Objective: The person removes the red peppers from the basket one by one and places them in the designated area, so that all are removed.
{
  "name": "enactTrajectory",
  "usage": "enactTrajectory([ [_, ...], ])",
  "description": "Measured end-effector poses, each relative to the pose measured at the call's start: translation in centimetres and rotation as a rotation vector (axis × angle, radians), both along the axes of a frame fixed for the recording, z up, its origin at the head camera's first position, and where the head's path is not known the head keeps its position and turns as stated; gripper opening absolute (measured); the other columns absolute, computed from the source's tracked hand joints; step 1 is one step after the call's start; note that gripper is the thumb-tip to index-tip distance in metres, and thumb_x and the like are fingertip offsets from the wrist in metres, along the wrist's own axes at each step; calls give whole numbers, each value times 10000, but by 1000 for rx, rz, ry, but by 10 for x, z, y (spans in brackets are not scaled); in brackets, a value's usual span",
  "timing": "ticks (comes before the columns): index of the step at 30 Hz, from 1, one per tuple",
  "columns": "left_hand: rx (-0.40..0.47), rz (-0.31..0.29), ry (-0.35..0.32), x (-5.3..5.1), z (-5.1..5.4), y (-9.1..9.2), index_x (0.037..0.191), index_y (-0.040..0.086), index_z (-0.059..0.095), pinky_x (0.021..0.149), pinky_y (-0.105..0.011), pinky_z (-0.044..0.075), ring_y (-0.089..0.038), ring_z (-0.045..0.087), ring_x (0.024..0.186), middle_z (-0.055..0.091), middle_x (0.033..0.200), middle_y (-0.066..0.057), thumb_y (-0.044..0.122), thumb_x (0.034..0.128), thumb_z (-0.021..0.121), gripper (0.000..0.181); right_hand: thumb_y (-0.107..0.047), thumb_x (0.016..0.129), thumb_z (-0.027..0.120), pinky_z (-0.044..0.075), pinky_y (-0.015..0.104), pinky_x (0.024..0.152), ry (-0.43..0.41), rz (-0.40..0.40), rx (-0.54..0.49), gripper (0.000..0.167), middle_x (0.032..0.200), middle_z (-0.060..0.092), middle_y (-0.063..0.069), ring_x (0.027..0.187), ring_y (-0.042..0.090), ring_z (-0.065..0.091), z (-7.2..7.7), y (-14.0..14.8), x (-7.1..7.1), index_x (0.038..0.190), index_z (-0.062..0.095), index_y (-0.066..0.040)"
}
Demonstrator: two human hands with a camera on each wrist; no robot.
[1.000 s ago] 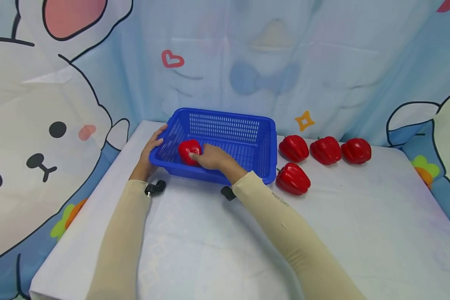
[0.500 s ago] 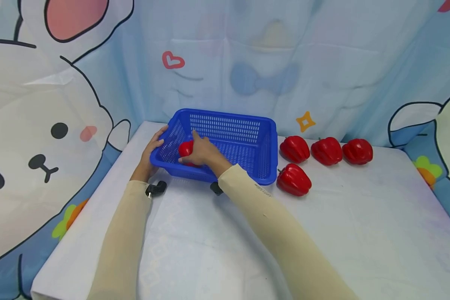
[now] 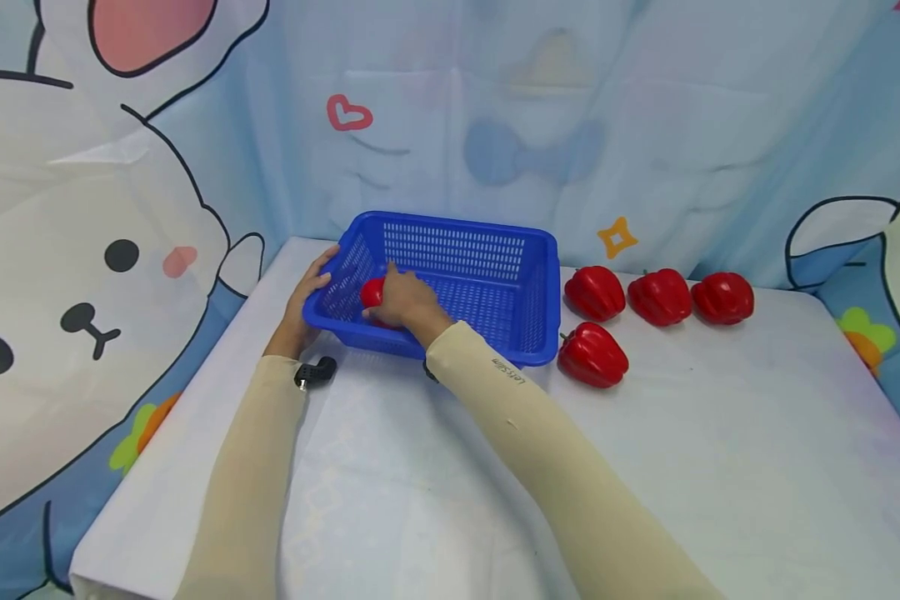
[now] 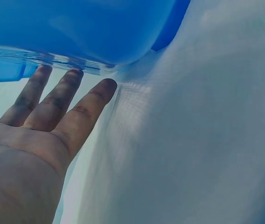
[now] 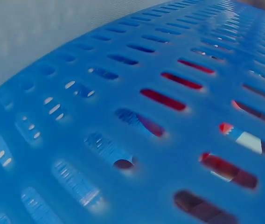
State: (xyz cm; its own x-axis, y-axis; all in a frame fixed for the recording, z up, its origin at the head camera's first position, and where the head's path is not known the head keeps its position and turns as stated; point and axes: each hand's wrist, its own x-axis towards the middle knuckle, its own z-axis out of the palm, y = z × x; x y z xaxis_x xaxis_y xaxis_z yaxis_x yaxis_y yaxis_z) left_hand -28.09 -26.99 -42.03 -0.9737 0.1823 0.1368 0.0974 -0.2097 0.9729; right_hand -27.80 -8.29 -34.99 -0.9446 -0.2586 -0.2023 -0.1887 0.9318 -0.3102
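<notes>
A blue plastic basket [image 3: 487, 312] with slotted walls stands at the back of the table. Inside its left end lies a red bell pepper [image 3: 372, 292], mostly covered by my right hand [image 3: 407, 298], whose fingers and thumb grip it. The right wrist view has the slotted basket wall [image 5: 100, 154] close up, with bits of red pepper [image 5: 163, 99] showing through. My left hand [image 3: 303, 296] is at the basket's left end. Three straight fingers [image 4: 83, 112] reach the basket's outer side in the left wrist view; its thumb is out of that picture.
To the right of the basket, a row of red bell peppers [image 3: 660, 297] lies along the back, with one more pepper [image 3: 593, 355] in front. A white cloth [image 3: 720, 467] covers the table. A printed curtain [image 3: 450, 117] hangs directly behind.
My right hand has shifted slightly left and further over the pepper in the basket, hiding more of it. My left hand stays at the basket's left end.
</notes>
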Motion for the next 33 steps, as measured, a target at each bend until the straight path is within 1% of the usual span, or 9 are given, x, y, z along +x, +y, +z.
enactTrajectory([
  [6,6,2,-15,-1,-1,0,1548,325,278,1191,-532,249,-296,293,1452,211,1636,-22,245,1007,316,547,-498,852,705,457,471,1060,11,-5,10,908,1415,519,140,1259,303,543,-1,-1,3,1518,281,-50],
  [10,11,3,-20,1,-1,-1,1547,325,278,1190,-539,246,-305,290,1456,213,1635,-22,255,1005,329,549,-496,852,708,457,464,1062,-4,-11,6,918,1404,533,136,1253,297,551,0,-1,5,1517,267,-41],
  [14,12,-2,-7,1,0,0,1548,320,274,1190,-548,237,-316,287,1459,215,1634,-31,249,1008,316,546,-493,846,714,467,458,1053,-1,-13,1,931,1386,554,130,1237,294,565,2,-1,5,1518,252,-44],
  [20,14,-2,-16,1,1,1,1549,325,273,1187,-540,247,-305,305,1446,218,1634,-35,242,1010,306,546,-436,850,728,486,459,1029,23,-7,-30,848,1364,552,121,1206,285,578,2,0,5,1488,295,-82],
  [22,17,-6,-17,1,1,2,1553,319,265,1186,-515,270,-294,314,1437,216,1634,-43,235,1012,297,548,-423,854,726,492,458,1022,46,-2,-44,840,1366,546,124,1204,283,579,3,1,4,1490,295,-85],
  [24,17,-11,-16,1,2,2,1559,311,251,1172,-455,325,-277,324,1427,211,1635,-51,235,1014,292,551,-419,850,731,500,456,1011,81,6,-69,854,1370,541,126,1203,281,581,4,3,3,1497,287,-81],
  [28,30,-17,-14,1,2,1,1566,285,239,1059,-306,446,-241,358,1384,215,1631,-64,234,1017,297,554,-429,843,732,523,444,979,167,23,-128,864,1373,542,125,1196,270,589,9,11,4,1501,294,-79],
  [30,38,-17,-13,2,2,1,1562,282,247,1004,-271,472,-233,373,1364,223,1626,-67,230,1018,299,549,-420,840,736,527,447,972,199,25,-172,867,1391,531,128,1214,276,578,14,18,5,1506,295,-81],
  [33,45,-18,-20,2,3,0,1553,307,267,976,-254,483,-223,378,1352,223,1625,-61,234,1019,308,540,-382,830,758,527,456,969,225,25,-257,876,1430,505,122,1260,284,544,23,30,10,1512,290,-92],
])
